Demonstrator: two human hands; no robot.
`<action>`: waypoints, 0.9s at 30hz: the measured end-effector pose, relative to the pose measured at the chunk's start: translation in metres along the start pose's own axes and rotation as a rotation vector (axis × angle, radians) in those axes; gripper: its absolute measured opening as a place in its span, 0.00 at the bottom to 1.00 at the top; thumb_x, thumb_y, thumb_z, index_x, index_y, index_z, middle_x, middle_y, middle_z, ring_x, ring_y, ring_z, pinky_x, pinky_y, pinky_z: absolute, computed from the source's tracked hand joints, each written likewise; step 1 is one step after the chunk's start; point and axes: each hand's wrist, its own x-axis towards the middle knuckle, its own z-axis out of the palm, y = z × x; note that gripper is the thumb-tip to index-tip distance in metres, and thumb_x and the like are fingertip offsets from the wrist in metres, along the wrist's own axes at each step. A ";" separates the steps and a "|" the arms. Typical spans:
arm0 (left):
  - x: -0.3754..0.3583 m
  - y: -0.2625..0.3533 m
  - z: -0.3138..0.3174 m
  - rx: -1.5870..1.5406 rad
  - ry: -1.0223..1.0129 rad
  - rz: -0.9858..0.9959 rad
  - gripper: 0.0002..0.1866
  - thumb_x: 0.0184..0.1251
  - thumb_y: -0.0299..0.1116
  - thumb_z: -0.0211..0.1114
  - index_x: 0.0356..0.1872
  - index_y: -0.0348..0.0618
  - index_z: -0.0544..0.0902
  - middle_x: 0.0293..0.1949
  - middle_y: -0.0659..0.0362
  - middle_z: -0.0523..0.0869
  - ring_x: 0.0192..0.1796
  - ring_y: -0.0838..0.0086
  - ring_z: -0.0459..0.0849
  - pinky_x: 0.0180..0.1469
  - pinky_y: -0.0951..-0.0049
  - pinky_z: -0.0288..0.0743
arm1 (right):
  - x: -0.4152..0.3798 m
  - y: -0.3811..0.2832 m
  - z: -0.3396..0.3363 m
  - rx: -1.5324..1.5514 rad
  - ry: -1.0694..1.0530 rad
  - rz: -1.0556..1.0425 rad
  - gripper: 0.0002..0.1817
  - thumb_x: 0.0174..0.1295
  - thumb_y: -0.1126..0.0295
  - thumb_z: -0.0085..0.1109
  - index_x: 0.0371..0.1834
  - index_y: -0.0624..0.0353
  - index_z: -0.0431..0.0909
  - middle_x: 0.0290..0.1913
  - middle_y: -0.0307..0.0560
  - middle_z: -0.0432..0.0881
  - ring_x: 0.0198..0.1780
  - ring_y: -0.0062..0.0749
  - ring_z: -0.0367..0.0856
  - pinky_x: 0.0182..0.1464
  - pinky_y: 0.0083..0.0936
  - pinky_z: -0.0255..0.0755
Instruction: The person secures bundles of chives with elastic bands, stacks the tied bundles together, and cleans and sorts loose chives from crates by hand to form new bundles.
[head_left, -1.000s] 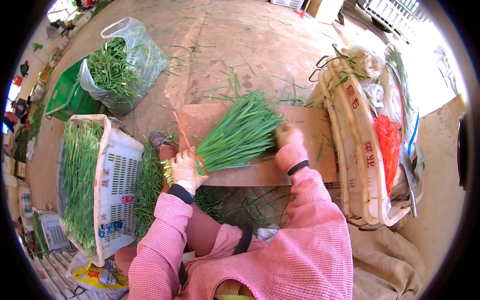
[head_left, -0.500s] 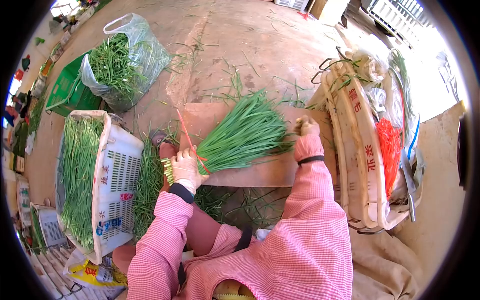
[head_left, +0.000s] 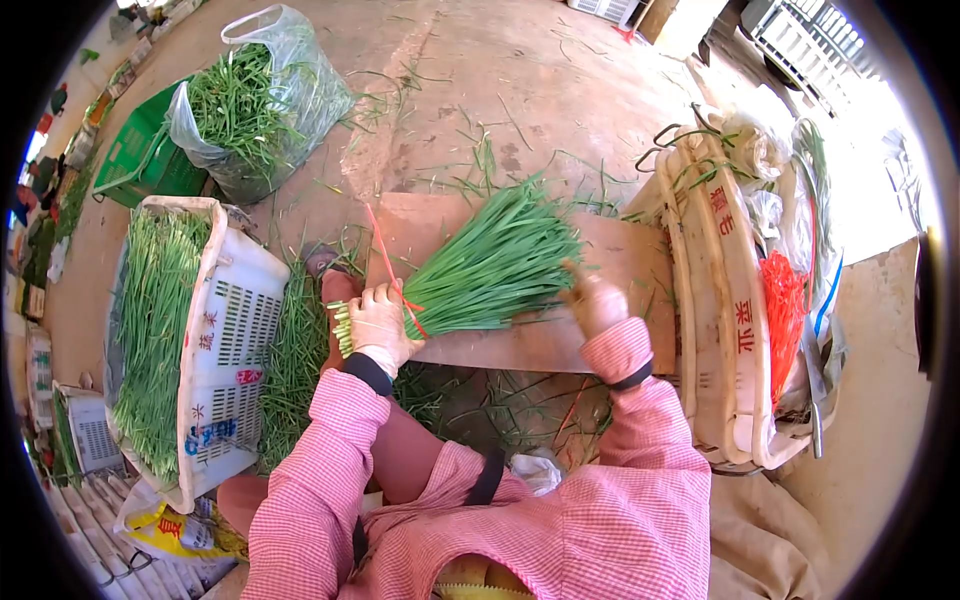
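My left hand, in a pale glove, is closed around the stem end of a bunch of Chinese chives. The cut white ends poke out to its left, and the leaves fan up to the right. A red tie circles the stems beside my fingers, one end sticking up. Under the bunch is a flat brown board. Near the leaf tips hovers my right hand, smeared by motion, one finger seeming to point left; whether it holds anything I cannot make out.
At left stands a white crate packed with chives, with loose green leaves beside it. Behind are a green crate and a plastic bag of leaves. On the right, an upright crate carries red strings.
My right hand has come down and slightly left, from the board's right side to near the leaf tips. My left hand keeps its grip on the chives. The view has shifted slightly.
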 end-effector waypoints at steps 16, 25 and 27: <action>-0.052 -0.026 -0.044 -2.100 -1.253 -0.220 0.28 0.49 0.37 0.68 0.51 0.35 0.71 0.43 0.51 0.81 0.43 0.65 0.81 0.49 0.67 0.74 | -0.105 0.002 0.027 1.278 -0.455 0.391 0.43 0.50 0.50 0.62 0.64 0.63 0.54 0.54 0.53 0.72 0.54 0.34 0.71 0.52 0.28 0.67; -0.173 -0.018 -0.002 -2.328 -0.770 0.347 0.45 0.46 0.50 0.69 0.62 0.37 0.58 0.59 0.51 0.67 0.60 0.64 0.67 0.62 0.64 0.59 | -0.100 -0.151 -0.010 2.249 -0.760 0.192 0.40 0.45 0.52 0.67 0.58 0.62 0.61 0.51 0.48 0.73 0.52 0.35 0.73 0.54 0.33 0.69; -0.174 -0.037 -0.040 -2.290 -0.548 0.344 0.48 0.42 0.46 0.73 0.63 0.38 0.56 0.60 0.52 0.66 0.62 0.63 0.65 0.64 0.65 0.54 | -0.093 -0.167 -0.023 2.066 -0.797 0.077 0.37 0.42 0.59 0.71 0.55 0.61 0.65 0.47 0.45 0.76 0.49 0.34 0.74 0.53 0.31 0.69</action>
